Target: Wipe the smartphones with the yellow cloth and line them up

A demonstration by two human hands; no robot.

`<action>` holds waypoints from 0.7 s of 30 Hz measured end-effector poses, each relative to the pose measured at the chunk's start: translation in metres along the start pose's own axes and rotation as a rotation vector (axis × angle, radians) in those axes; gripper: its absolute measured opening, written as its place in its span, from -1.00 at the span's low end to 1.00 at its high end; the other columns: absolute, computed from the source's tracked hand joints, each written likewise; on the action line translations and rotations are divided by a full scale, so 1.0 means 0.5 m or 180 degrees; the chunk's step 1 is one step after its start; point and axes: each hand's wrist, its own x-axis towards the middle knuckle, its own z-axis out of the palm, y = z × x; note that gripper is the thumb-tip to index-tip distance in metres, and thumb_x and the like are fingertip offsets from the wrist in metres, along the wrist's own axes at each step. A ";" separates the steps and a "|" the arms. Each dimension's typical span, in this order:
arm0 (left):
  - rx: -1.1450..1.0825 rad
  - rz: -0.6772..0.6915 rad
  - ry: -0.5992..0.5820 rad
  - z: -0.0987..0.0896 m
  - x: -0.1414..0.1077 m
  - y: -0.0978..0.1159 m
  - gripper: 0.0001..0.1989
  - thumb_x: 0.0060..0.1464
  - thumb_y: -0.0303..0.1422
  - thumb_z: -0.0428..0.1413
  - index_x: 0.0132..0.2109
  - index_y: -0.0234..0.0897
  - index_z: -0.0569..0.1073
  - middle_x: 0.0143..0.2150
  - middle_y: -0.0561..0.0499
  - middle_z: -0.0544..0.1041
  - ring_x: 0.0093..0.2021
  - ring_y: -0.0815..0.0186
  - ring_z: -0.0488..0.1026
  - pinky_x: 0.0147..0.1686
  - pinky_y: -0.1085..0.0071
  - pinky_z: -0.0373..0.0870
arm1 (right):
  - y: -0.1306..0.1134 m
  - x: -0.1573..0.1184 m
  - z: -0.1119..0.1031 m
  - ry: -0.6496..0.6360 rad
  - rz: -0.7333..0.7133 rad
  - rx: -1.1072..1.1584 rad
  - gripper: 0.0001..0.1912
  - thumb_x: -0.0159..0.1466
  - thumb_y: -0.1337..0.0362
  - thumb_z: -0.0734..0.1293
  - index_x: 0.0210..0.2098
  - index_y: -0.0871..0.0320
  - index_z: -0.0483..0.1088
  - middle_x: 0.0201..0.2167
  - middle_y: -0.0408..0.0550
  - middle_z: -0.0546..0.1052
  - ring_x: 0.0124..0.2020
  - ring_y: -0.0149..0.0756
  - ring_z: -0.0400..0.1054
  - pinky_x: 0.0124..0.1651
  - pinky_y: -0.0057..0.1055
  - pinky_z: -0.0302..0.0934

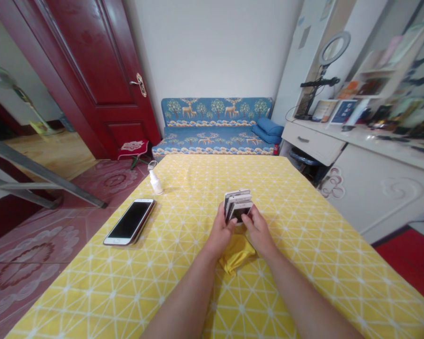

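Both of my hands hold a stack of white phones (239, 204) upright above the table, near its middle. My left hand (222, 230) grips the left side, its thumb at the lower front. On the right side, my right hand (258, 228) is closed round the stack, with its thumb on the front phone's dark screen. A crumpled yellow cloth (237, 254) lies just below my hands. To the left, a larger white phone (131, 221) with a dark screen rests on top of something darker. Behind it stands a small white bottle (156, 182).
A yellow patterned cloth covers the table (286, 296). Beyond it is a blue sofa (212, 134). A red stool (133, 149) and metal ladder legs (49, 176) are at the left. On the right stands a white cabinet (378, 188) with a ring light (334, 48) and other items.
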 end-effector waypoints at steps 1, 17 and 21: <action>0.0000 0.0014 0.0036 -0.001 0.000 -0.002 -0.47 -0.07 -0.49 0.19 0.10 -0.17 0.35 0.07 -0.05 0.43 0.15 0.16 0.29 0.20 0.26 0.07 | 0.000 0.000 0.001 -0.0011 -0.0028 -0.0040 -0.65 0.28 0.16 0.20 0.05 0.07 0.26 0.01 0.00 0.45 0.02 -0.18 0.34 0.12 -0.21 0.16; 0.0859 -0.0120 0.1067 -0.123 0.021 0.072 -0.58 -0.16 -0.45 0.17 -0.06 -0.26 0.43 -0.02 -0.10 0.51 0.05 0.12 0.39 0.12 0.22 0.20 | 0.023 -0.001 0.001 -0.0065 0.0206 0.0091 -0.53 0.32 0.06 0.18 0.16 0.09 0.12 0.02 0.14 0.44 -0.04 -0.19 0.42 0.09 -0.12 0.22; 0.1830 -0.0605 0.0926 -0.253 0.004 0.137 -0.63 -0.14 -0.32 0.15 -0.12 -0.33 0.45 -0.20 -0.10 0.57 -0.13 0.08 0.47 -0.05 0.18 0.33 | 0.025 0.001 0.003 -0.0120 0.0239 0.0023 -0.51 0.31 0.05 0.18 0.16 0.10 0.12 0.00 0.14 0.45 -0.05 -0.21 0.43 0.07 -0.16 0.24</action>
